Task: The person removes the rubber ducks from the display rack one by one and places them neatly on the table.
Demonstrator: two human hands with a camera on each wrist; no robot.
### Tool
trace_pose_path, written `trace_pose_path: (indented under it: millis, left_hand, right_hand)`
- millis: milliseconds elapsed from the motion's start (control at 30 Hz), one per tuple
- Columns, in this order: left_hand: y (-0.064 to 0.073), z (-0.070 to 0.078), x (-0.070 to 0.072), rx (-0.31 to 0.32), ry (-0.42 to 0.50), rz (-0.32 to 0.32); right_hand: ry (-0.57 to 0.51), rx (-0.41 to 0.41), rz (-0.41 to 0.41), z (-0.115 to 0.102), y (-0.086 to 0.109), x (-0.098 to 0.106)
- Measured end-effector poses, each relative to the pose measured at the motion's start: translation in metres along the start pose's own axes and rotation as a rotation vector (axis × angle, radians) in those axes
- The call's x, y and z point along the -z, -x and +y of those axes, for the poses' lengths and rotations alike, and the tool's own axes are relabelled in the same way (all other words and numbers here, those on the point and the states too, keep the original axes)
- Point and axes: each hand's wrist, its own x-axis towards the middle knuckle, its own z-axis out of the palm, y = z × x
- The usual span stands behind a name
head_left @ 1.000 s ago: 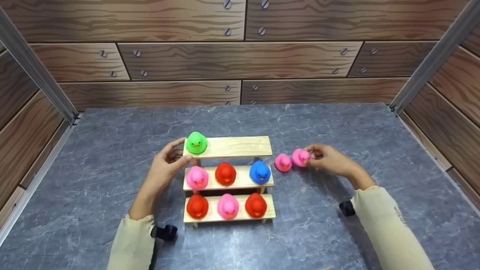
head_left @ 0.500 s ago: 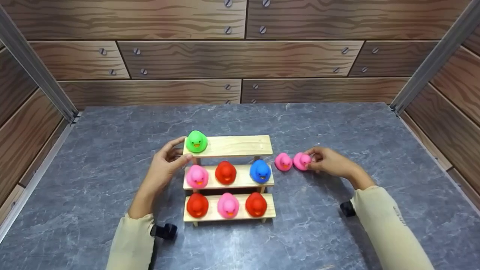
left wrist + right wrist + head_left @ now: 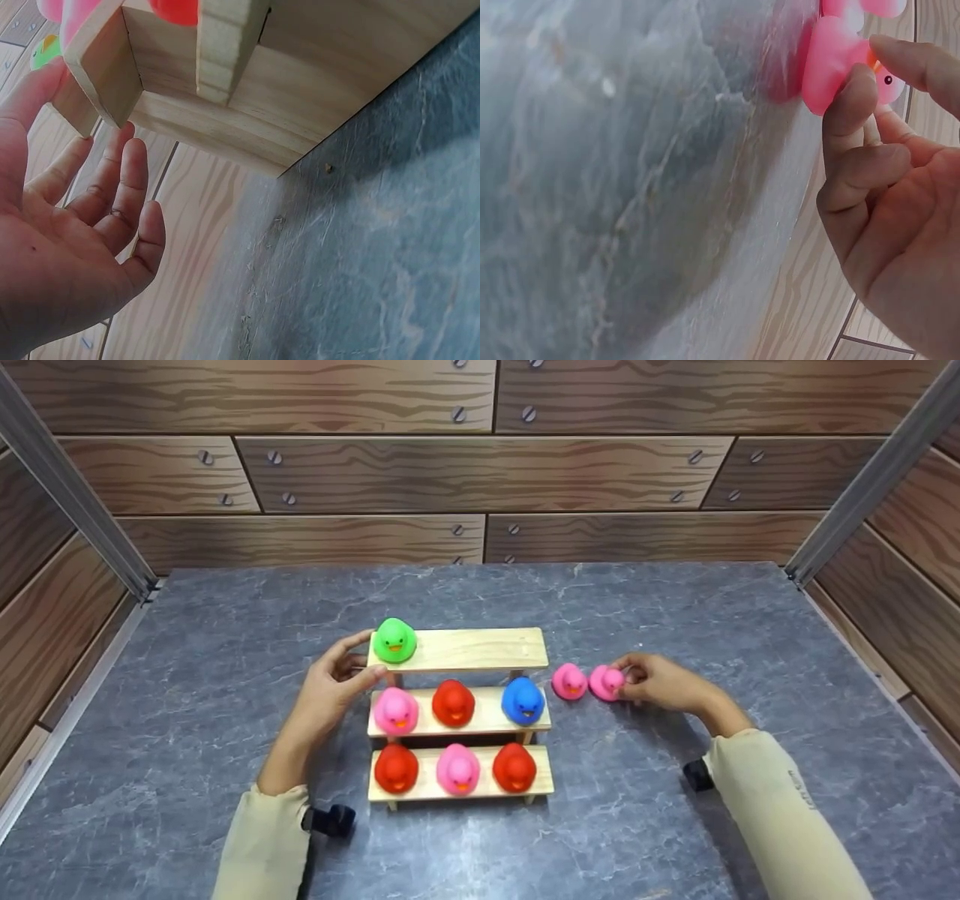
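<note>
Right hand (image 3: 664, 684) pinching pink rubber duck (image 3: 604, 682) on grey tabletop (image 3: 225, 660), right of centre, just beside second pink duck (image 3: 568, 681). Left hand (image 3: 330, 690) resting relaxed-open, steadying top shelf of wooden step rack (image 3: 480, 649) beside green duck (image 3: 394, 640). Advising: gripping gently, lifting straight, avoiding neighbour duck.

We saw a grey marble-patterned tabletop (image 3: 225, 660) enclosed on three sides by brown wood-grain panelled walls (image 3: 480, 472) studded with silver screw heads. Slanted grey metal posts (image 3: 71, 487) stood at both back corners. The light was even.
</note>
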Motion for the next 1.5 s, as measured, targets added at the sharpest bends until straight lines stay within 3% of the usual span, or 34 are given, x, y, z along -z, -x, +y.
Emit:
trace_pose_path:
  millis: [867, 1367, 1500]
  left_hand:
    - [0.000, 0.001, 0.001, -0.008, -0.011, -0.002]
    - [-0.001, 0.002, 0.000, -0.003, -0.016, -0.012]
    - [-0.001, 0.000, 0.000, -0.007, 0.002, -0.009]
  right_hand:
    - [-0.015, 0.010, 0.018, 0.003, 0.000, -0.004]
    - [-0.048, 0.049, 0.124, 0.004, 0.010, -0.002]
    - [-0.102, 0.057, 0.141, 0.000, 0.014, -0.002]
